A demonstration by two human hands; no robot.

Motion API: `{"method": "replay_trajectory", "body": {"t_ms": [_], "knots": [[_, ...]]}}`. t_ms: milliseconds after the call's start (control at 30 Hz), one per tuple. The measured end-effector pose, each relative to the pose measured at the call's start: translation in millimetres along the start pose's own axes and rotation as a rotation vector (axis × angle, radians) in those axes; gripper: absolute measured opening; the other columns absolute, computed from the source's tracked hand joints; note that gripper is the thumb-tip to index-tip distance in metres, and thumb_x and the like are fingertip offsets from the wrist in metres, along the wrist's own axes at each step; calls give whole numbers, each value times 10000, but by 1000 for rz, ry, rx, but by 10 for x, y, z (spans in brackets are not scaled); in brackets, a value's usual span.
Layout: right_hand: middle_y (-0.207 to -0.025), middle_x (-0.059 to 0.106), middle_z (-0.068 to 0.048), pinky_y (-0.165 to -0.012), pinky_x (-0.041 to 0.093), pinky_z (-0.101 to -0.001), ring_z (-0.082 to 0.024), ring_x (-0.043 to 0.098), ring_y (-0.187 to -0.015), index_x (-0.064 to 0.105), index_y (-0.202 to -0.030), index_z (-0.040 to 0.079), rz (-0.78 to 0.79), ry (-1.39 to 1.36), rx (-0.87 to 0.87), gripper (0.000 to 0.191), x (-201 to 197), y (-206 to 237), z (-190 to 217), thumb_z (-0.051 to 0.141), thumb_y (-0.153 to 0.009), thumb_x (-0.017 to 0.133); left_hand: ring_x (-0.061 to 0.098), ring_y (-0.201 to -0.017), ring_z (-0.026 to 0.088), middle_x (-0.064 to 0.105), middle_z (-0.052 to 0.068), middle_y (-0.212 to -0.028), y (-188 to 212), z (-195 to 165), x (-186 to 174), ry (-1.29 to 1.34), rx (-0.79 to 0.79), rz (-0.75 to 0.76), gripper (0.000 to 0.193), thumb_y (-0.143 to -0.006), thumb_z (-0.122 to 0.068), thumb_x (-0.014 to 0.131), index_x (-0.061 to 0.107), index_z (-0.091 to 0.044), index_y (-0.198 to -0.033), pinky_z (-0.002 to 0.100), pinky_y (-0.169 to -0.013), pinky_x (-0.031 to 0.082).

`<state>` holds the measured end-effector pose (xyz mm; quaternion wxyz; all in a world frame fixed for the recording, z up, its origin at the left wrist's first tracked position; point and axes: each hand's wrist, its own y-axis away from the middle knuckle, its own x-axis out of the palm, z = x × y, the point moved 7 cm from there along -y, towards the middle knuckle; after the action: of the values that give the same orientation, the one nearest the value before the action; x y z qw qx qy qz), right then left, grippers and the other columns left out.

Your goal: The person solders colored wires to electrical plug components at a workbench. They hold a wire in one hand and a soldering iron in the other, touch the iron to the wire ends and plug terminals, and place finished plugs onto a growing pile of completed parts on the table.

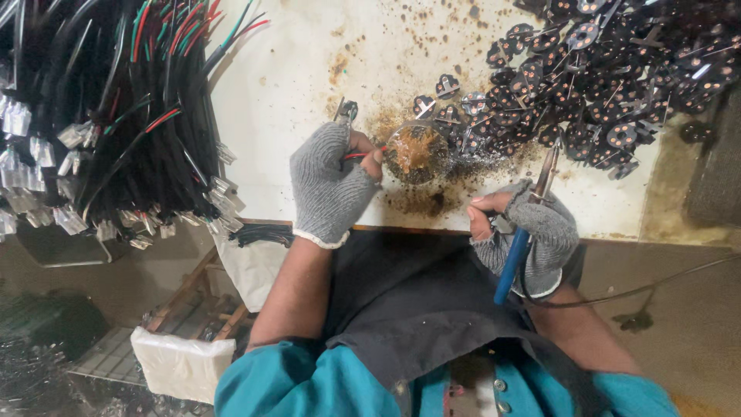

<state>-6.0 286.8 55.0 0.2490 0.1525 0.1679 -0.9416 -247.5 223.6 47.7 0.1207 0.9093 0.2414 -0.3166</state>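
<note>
My left hand (330, 185), in a grey fingerless glove, pinches a thin red wire (356, 155). The wire's end reaches the rim of a small round tin of brown paste (417, 153) on the stained white table (293, 69). A small metal piece (346, 110) shows just above this hand's fingers. My right hand (531, 232), gloved the same way, grips a soldering iron by its blue handle (511, 266). The iron's metal tip (550, 161) points away from me, just right of the tin and at the edge of a pile of black parts.
A thick bundle of black, red and green wires with metal terminals (116, 123) covers the left side. A heap of small black parts with copper contacts (610, 77) fills the upper right. The iron's cord (648, 287) trails right. A white bag (181, 363) sits below the table.
</note>
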Motion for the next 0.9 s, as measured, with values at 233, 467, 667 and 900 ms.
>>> {"method": "replay_trajectory", "body": {"t_ms": [233, 467, 667, 900], "knots": [[-941, 735, -94, -797, 587, -309, -230, 740, -869, 632, -983, 60, -13, -17, 33, 184, -14, 16, -34, 6, -931, 801, 643, -685, 205, 632, 66, -743, 41, 5, -49, 56, 26, -35, 116, -846, -108, 777, 671, -66, -824, 324, -672, 513], [-886, 720, -84, -735, 554, -322, -218, 706, -805, 749, -1016, 101, 81, 84, 168, 197, 5, 111, -114, 85, -844, 844, 621, -667, 230, 595, 42, -698, 343, -304, -16, 279, 261, 348, 190, -832, -203, 779, 631, -113, -754, 338, -639, 481], [-899, 741, -72, -698, 555, -348, -215, 716, -795, 729, -1162, 130, 349, 46, 158, 415, 88, 336, -343, 199, -781, 878, 632, -650, 155, 651, 41, -718, 812, -133, 527, 498, -9, 757, 134, -787, -176, 775, 671, -95, -765, 294, -620, 507], [-968, 731, -87, -714, 567, -328, -227, 718, -856, 674, -1183, 141, 301, -135, 112, 388, 97, 479, -338, 73, -832, 825, 593, -896, 130, 705, 81, -986, 1069, -146, 891, 971, -405, 879, 86, -895, -56, 704, 643, -10, -856, 298, -777, 481]]}}
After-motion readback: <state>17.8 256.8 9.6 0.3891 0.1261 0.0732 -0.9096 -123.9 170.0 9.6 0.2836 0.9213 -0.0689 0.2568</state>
